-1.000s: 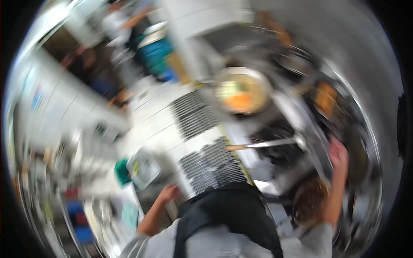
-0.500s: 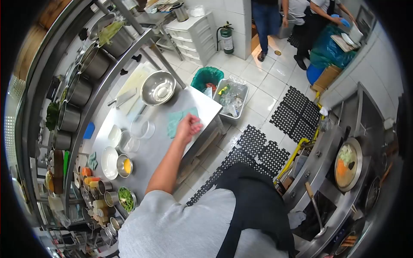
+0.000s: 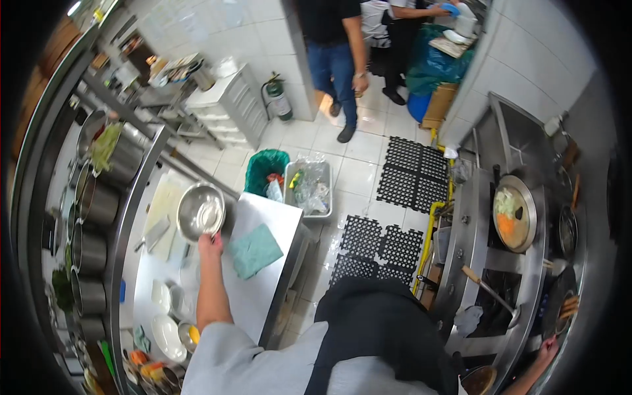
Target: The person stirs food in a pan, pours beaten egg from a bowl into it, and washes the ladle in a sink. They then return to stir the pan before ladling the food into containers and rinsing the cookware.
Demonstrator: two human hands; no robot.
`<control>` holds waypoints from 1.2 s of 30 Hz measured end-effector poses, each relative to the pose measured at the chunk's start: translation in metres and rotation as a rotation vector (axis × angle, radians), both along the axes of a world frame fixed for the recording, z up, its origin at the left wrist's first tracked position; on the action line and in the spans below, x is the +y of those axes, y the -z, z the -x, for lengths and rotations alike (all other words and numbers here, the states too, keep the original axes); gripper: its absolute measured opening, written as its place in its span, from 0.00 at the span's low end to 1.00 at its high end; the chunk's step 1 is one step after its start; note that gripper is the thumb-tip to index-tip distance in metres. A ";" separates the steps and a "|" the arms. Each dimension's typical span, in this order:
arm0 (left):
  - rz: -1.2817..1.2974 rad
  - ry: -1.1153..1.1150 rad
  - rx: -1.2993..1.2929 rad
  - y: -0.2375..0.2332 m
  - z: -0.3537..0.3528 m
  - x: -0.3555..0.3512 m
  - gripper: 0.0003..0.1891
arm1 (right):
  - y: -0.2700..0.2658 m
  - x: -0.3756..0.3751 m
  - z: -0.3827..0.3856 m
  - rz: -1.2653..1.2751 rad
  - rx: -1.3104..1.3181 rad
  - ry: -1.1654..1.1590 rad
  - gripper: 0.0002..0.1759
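Note:
My left hand (image 3: 210, 243) is closed at the near rim of a shiny metal mixing bowl (image 3: 191, 214) on the steel table. Close to its right, a folded green cloth (image 3: 255, 251) lies flat on the tabletop. Down at the far right, my right hand (image 3: 546, 349) is closed at the near end of a dark frying pan (image 3: 556, 299) over the stove, where its handle would be. Several long brown pieces of food (image 3: 569, 307) lie in that pan. A knife (image 3: 155, 235) rests on a white cutting board (image 3: 170, 197) left of the bowl.
A wide pan (image 3: 525, 230) with chopped vegetables sits on the stove, and a ladle (image 3: 490, 289) lies across a burner. Bins (image 3: 309, 210) stand beyond the table. A person (image 3: 329, 59) stands in the aisle near black floor mats (image 3: 411, 178). A pot shelf (image 3: 135, 191) overhangs the left side.
My left hand has gone from the green cloth to the bowl's rim. The cloth lies spread flatter. My right hand has come into view at the stove. The person in the aisle is closer.

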State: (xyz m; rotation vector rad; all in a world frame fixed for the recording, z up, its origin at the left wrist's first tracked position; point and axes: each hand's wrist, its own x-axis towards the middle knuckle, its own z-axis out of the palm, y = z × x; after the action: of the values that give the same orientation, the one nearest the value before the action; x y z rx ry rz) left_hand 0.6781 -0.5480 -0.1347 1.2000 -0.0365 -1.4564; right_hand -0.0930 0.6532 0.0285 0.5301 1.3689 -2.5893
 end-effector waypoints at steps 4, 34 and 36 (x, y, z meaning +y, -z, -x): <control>0.107 0.185 -0.239 -0.009 -0.055 0.056 0.06 | 0.008 0.003 -0.023 -0.094 0.012 0.133 0.21; 0.378 2.305 0.176 -0.231 0.819 0.770 0.15 | -0.207 -0.099 -0.219 -0.364 -0.043 0.267 0.09; 0.334 2.363 0.123 -0.221 0.854 0.841 0.18 | -0.211 -0.121 -0.223 -0.564 -0.041 0.302 0.14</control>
State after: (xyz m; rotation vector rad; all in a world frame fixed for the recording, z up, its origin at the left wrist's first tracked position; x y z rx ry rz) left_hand -0.1757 0.2934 0.0859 0.2665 -2.0782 -3.0904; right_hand 0.1297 0.5317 0.2396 0.9244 2.1600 -2.3497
